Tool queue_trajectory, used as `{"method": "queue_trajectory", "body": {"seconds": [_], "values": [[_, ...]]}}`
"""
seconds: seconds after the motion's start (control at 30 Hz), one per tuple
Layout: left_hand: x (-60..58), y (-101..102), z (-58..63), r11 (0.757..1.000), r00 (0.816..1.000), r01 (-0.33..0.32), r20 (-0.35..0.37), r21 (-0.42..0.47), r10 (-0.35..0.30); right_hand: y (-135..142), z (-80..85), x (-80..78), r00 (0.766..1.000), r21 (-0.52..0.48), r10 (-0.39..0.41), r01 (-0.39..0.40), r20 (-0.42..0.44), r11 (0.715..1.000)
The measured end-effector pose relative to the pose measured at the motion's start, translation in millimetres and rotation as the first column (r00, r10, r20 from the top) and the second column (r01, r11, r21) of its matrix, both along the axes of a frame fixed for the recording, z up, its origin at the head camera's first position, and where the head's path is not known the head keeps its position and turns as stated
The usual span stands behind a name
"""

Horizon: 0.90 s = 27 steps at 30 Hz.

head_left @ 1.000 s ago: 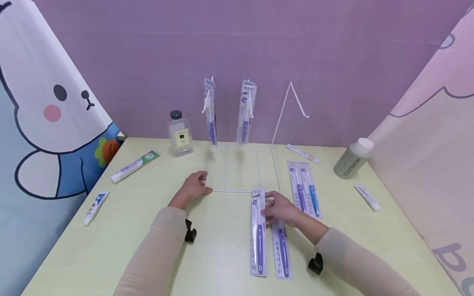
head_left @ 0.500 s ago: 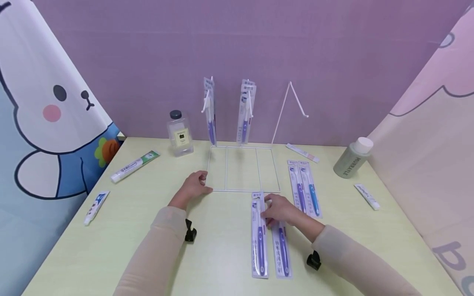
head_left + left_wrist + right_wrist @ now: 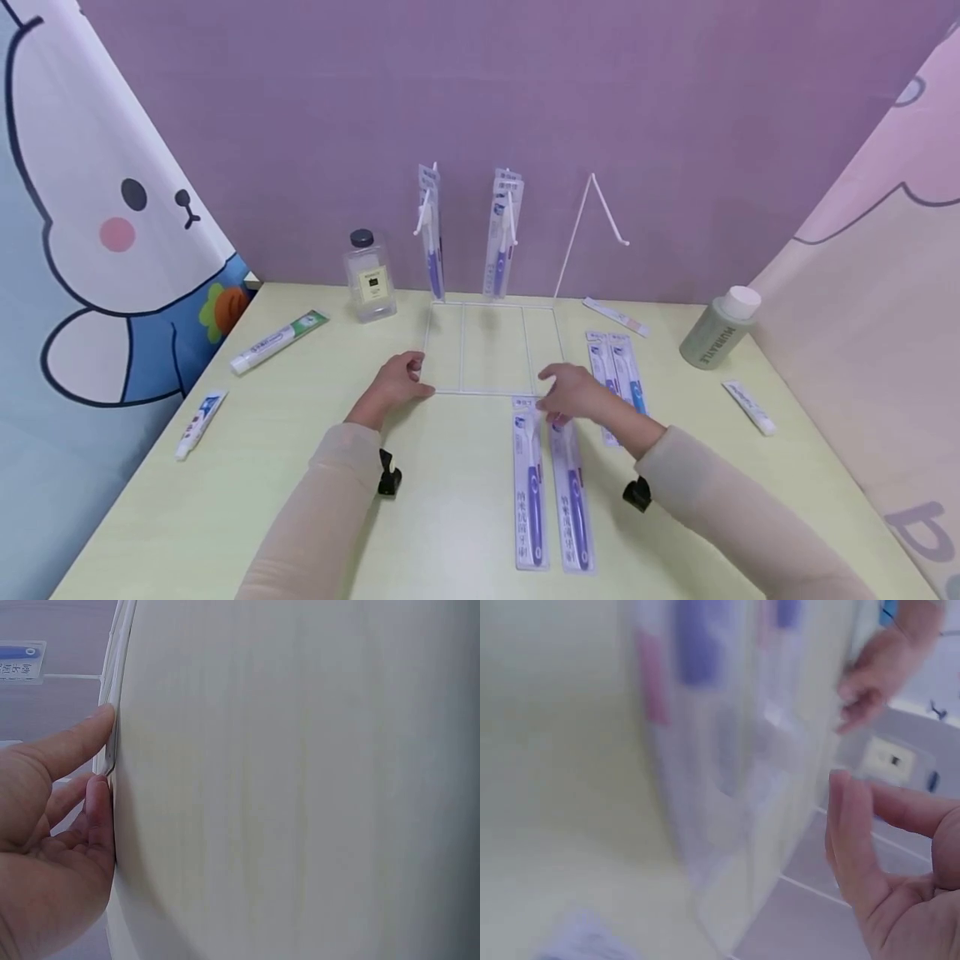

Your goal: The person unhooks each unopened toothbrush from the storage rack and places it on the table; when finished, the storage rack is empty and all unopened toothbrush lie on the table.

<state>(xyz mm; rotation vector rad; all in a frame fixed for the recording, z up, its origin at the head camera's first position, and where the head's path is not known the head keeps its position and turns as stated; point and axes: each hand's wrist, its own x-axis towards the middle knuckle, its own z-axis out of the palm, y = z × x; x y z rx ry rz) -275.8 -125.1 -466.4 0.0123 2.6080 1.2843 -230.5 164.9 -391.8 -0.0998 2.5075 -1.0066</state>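
Observation:
My left hand pinches the front left corner of a white wire display rack; in the left wrist view the thumb presses on the wire. Two packaged toothbrushes with purple handles lie side by side in front of the rack, a left pack and a right pack. Just over their top ends hovers my right hand, its fingers loosely bent and nothing between them in the right wrist view. More toothbrush packs hang on the rack's left hook and middle hook.
Two more toothbrush packs lie right of the rack, partly behind my right hand. A clear bottle, a green-grey bottle, a long toothpaste tube and smaller tubes stand or lie around. A purple backdrop rises behind.
My right hand has let go of the left toothbrush pack and lifted up and away toward the rack. That pack has slid slightly nearer me beside the other. My left hand stays put.

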Motion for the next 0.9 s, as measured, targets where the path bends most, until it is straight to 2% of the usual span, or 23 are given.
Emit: {"method": "queue_trajectory", "body": {"seconds": [0.17, 0.27, 0.4, 0.53, 0.77, 0.9], "values": [[0.3, 1, -3.8, 1.000, 1.000, -0.001, 0.005, 0.029, 0.001, -3, 31.3, -24.7, 0.993, -0.028, 0.007, -0.011, -0.121, 1.000], [1.8, 2, -3.1, 1.000, 1.000, -0.004, 0.002, 0.028, 0.004, -8, 49.3, -42.1, 0.972, -0.039, -0.012, 0.003, -0.234, 0.999], [3.5, 3, -1.2, 1.000, 1.000, -0.017, 0.008, 0.015, 0.017, -19, 67.2, -65.0, 0.917, -0.080, -0.041, 0.010, -0.397, 0.997], [3.9, 3, -0.6, 1.000, 1.000, -0.025, 0.010, 0.016, 0.024, -30, 78.2, -85.0, 0.849, -0.161, -0.116, 0.037, -0.515, 0.986], [1.9, 2, -1.1, 0.999, 1.000, -0.026, -0.003, 0.020, 0.026, -48, 83.5, -112.2, 0.721, -0.253, -0.266, 0.130, -0.640, 0.959], [0.1, 1, -2.9, 0.999, 1.000, -0.030, 0.003, 0.012, 0.030, -55, 83.1, -122.9, 0.677, -0.310, -0.330, 0.156, -0.658, 0.938]]}}
